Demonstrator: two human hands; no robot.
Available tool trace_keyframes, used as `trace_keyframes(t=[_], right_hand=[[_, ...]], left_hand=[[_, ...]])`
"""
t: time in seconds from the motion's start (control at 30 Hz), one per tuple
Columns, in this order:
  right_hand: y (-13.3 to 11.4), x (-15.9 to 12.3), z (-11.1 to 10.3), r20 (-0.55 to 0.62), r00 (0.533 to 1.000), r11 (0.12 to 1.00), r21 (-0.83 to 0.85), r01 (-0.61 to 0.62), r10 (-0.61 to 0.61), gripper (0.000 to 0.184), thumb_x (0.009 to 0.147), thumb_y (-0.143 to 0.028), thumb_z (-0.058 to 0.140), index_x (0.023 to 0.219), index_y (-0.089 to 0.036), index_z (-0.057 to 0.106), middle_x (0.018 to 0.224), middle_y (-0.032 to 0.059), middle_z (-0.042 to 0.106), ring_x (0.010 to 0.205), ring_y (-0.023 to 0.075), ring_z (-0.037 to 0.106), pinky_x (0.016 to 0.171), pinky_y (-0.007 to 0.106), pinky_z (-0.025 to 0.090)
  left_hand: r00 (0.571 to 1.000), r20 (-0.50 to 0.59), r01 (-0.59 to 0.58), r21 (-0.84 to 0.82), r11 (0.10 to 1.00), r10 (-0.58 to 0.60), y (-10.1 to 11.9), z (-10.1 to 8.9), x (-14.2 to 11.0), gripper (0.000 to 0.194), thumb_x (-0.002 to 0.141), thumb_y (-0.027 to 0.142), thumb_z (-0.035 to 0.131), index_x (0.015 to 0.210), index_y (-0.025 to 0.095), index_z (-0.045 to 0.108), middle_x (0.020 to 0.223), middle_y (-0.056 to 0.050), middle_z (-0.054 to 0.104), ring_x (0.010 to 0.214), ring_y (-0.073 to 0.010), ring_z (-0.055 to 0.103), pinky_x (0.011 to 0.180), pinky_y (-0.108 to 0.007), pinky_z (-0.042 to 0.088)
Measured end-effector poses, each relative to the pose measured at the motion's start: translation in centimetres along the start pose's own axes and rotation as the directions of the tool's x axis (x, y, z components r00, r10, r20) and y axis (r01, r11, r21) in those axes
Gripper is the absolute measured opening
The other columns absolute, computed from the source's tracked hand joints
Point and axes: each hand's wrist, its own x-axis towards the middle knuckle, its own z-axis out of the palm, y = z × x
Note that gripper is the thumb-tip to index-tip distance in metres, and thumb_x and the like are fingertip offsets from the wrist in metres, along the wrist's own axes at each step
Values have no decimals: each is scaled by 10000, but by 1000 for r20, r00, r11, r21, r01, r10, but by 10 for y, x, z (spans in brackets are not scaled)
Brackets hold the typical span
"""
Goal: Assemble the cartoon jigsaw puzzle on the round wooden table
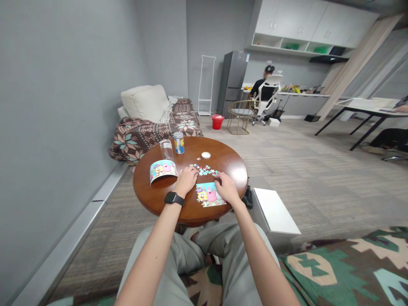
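Observation:
A partly assembled cartoon jigsaw puzzle lies flat on the round wooden table in front of me. Beyond its top edge is a loose heap of small puzzle pieces. At the heap's left side rests my left hand, a black watch on its wrist, its fingers stretched toward the pieces. My right hand lies over the puzzle's right edge. Its thumb and fingers are apart, with the fingertips at the heap's right end. A curved picture sheet with a matching scene stands left of my left hand.
On the table's far side are a clear glass, a printed can and a round white lid. A white box stands on the floor at right. A person sits in the background; a patterned couch is behind the table.

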Motion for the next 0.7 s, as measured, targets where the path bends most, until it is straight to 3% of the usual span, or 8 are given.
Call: trace_keyframes(t=[0.13, 0.27, 0.43, 0.7], right_hand=[[3, 0, 1, 2, 1000, 1000, 14, 12, -12, 268, 872, -182, 500, 1101, -171, 640, 1344, 133, 626, 1320, 258, 535, 1150, 469, 376], [4, 1, 2, -4, 1000, 999, 31, 25, -25, 270, 864, -182, 497, 1089, -161, 645, 1319, 152, 635, 1299, 254, 551, 1145, 465, 380], [2, 1, -1, 6, 1000, 999, 39, 28, -28, 269, 862, -189, 493, 1078, -176, 654, 1280, 140, 653, 1266, 255, 570, 1130, 478, 394], [0, 0, -3, 11, 1000, 999, 43, 24, -24, 267, 860, -187, 486, 1071, -186, 650, 1263, 121, 667, 1273, 254, 566, 1139, 481, 385]], left_hand=[[999, -11, 54, 39, 998, -53, -1, 0, -1, 310, 982, 230, 427, 1086, 215, 719, 1166, -113, 654, 1116, -273, 567, 959, -427, 429], [1000, -3, 9, -29, 1000, -9, -1, 0, -1, 305, 975, 206, 443, 1117, 244, 710, 1246, -80, 650, 1195, -256, 542, 992, -419, 409], [997, 3, 73, -18, 997, -73, 0, -2, -2, 279, 967, 231, 470, 1061, 221, 733, 1118, -105, 650, 1102, -272, 563, 950, -419, 423], [994, 21, 103, 17, 995, -104, 1, -4, 0, 184, 974, 275, 524, 1023, 194, 682, 1113, -108, 635, 1102, -272, 553, 937, -398, 411]])
